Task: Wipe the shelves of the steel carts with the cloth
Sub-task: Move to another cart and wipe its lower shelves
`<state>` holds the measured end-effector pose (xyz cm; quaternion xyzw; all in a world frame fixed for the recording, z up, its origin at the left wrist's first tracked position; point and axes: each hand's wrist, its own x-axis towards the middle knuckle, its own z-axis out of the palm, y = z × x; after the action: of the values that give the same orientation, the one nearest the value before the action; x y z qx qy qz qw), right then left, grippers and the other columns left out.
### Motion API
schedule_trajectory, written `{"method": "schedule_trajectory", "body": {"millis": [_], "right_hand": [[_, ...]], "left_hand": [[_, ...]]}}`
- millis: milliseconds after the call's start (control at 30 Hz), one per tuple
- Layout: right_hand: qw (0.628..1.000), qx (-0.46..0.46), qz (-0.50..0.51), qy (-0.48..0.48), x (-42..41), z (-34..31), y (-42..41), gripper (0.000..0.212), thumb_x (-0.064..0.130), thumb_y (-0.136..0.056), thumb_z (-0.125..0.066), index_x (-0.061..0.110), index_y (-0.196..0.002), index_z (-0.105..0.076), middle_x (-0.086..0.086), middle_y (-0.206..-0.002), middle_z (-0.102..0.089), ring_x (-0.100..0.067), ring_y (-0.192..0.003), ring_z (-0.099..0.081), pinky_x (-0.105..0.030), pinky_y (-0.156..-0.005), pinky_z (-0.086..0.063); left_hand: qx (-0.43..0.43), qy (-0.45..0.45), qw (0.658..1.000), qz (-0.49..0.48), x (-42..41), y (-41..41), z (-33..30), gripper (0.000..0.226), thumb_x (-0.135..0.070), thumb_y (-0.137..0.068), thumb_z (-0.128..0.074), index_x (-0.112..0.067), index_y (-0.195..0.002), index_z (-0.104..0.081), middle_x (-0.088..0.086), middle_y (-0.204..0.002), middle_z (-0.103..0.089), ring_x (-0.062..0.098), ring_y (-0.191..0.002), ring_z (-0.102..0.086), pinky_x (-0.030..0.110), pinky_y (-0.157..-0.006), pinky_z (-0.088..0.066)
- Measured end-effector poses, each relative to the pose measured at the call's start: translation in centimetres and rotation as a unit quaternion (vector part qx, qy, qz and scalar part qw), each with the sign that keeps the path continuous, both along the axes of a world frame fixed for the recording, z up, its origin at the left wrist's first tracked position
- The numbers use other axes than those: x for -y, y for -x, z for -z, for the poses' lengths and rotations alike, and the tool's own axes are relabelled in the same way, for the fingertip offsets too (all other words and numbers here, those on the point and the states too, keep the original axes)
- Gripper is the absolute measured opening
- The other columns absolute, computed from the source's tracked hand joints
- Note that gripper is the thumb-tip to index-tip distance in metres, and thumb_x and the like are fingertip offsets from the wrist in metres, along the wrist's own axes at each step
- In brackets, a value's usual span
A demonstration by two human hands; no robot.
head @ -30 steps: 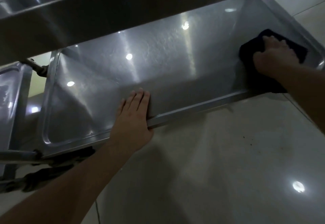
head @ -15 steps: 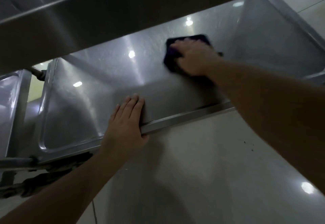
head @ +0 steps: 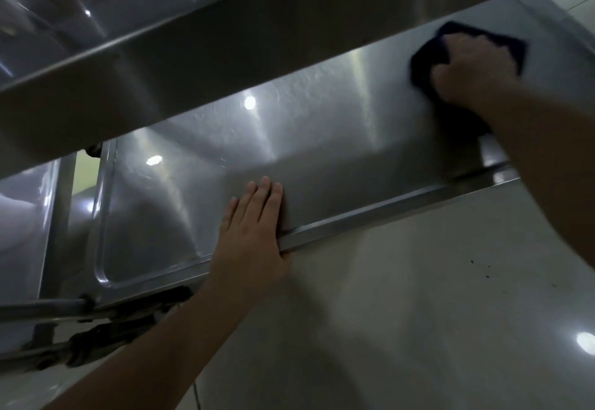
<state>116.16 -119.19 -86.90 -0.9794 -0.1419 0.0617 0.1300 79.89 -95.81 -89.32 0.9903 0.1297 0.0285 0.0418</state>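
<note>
Head view: right hand [head: 473, 68] presses the dark cloth [head: 425, 65] flat on the lower shelf [head: 322, 158], fingers curled over the cloth, clamped on it, at the shelf's far right end under the upper shelf [head: 193, 65]. Left hand [head: 251, 232] lies flat, fingers straight and together, on the shelf's front rim [head: 386, 207], holding nothing. Risk: cloth looks bunched, may slip from under the palm on a fast stroke; the cart could roll if the bracing hand lifts. Shelf's long axis runs left to right, tilted up to the right in frame. Floor [head: 418, 313] lies below the rim.
</note>
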Motion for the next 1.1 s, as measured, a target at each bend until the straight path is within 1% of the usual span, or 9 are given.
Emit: {"method": "schedule_trajectory", "body": {"millis": [133,267,333,567,633,700,833,1000,1100], "right_hand": [[0.978,0.006,-0.207,0.004,-10.2,0.3,6.2,0.063,0.042,-0.095,-0.044,0.027,-0.155,-0.037,-0.005,-0.163,-0.037,-0.030,-0.147,-0.034,-0.051,-0.120,-0.023],[0.888,-0.005,-0.461,0.004,-17.1,0.4,13.7,0.062,0.041,-0.099,-0.040,0.038,-0.160,-0.026,0.013,-0.168,-0.024,-0.013,-0.155,-0.017,-0.042,-0.126,-0.009],[0.863,-0.026,-0.504,-0.001,-17.5,0.0,14.5,0.059,0.040,-0.102,-0.038,0.040,-0.160,-0.025,0.015,-0.168,-0.021,-0.009,-0.156,-0.014,-0.040,-0.127,-0.006],[0.986,-0.017,-0.167,-0.024,-5.7,-2.7,3.2,0.048,0.024,-0.091,-0.056,0.030,-0.139,-0.056,-0.016,-0.147,-0.051,-0.041,-0.131,-0.049,-0.050,-0.110,-0.039],[0.999,-0.022,-0.047,-0.006,1.5,-2.6,0.2,0.047,0.018,-0.095,-0.057,0.023,-0.141,-0.054,-0.026,-0.146,-0.048,-0.050,-0.129,-0.048,-0.056,-0.109,-0.039],[0.998,-0.036,0.046,0.017,7.9,-1.8,-2.1,0.053,0.033,-0.094,-0.049,0.027,-0.147,-0.044,-0.029,-0.147,-0.045,-0.054,-0.128,-0.046,-0.063,-0.110,-0.039],[0.995,-0.061,0.065,0.045,15.9,1.9,-4.3,0.072,0.057,-0.086,-0.036,0.032,-0.153,-0.025,-0.024,-0.151,-0.039,-0.053,-0.132,-0.042,-0.065,-0.112,-0.036],[0.998,-0.049,-0.005,0.041,11.1,-1.1,6.5,0.069,0.047,-0.099,-0.042,0.020,-0.161,-0.027,-0.009,-0.169,-0.022,-0.036,-0.153,-0.022,-0.054,-0.122,-0.020],[0.991,-0.036,-0.120,0.035,6.3,-0.7,11.9,0.078,0.056,-0.089,-0.031,0.023,-0.160,-0.030,-0.001,-0.169,-0.025,-0.030,-0.154,-0.024,-0.048,-0.122,-0.021]], "left_hand": [[0.002,0.002,1.000,0.002,-0.1,0.0,0.1,0.111,-0.030,-0.064,-0.084,-0.015,-0.162,-0.034,0.007,-0.169,-0.030,0.027,-0.157,-0.026,0.052,-0.126,-0.024],[-0.019,-0.015,1.000,0.007,-0.3,-0.1,0.3,0.107,-0.038,-0.068,-0.081,-0.013,-0.161,-0.034,0.012,-0.165,-0.036,0.032,-0.155,-0.030,0.056,-0.124,-0.028],[-0.020,-0.022,1.000,0.006,-0.4,-0.1,0.3,0.103,-0.044,-0.072,-0.077,-0.012,-0.160,-0.035,0.013,-0.163,-0.039,0.033,-0.154,-0.032,0.056,-0.124,-0.028],[-0.010,-0.001,1.000,0.004,-0.3,0.0,0.3,0.107,-0.035,-0.071,-0.081,-0.016,-0.163,-0.031,0.007,-0.170,-0.028,0.026,-0.158,-0.024,0.051,-0.127,-0.024],[-0.002,-0.004,1.000,0.005,-0.4,0.0,0.4,0.107,-0.034,-0.069,-0.082,-0.015,-0.163,-0.032,0.007,-0.169,-0.029,0.027,-0.158,-0.024,0.051,-0.127,-0.023],[0.012,-0.005,1.000,0.006,-0.4,0.0,0.5,0.105,-0.033,-0.069,-0.080,-0.014,-0.162,-0.035,0.008,-0.168,-0.032,0.028,-0.157,-0.026,0.050,-0.127,-0.023],[0.034,-0.003,0.999,0.005,-0.1,0.1,0.4,0.104,-0.029,-0.066,-0.080,-0.013,-0.160,-0.037,0.009,-0.167,-0.034,0.029,-0.156,-0.029,0.053,-0.126,-0.026],[0.034,-0.002,0.999,0.007,0.0,0.0,0.4,0.110,-0.028,-0.061,-0.083,-0.013,-0.160,-0.037,0.010,-0.167,-0.035,0.031,-0.156,-0.029,0.054,-0.125,-0.026],[0.035,-0.004,0.999,0.007,0.1,0.0,0.4,0.109,-0.028,-0.061,-0.083,-0.012,-0.160,-0.038,0.011,-0.166,-0.036,0.032,-0.155,-0.031,0.054,-0.125,-0.026]]}}
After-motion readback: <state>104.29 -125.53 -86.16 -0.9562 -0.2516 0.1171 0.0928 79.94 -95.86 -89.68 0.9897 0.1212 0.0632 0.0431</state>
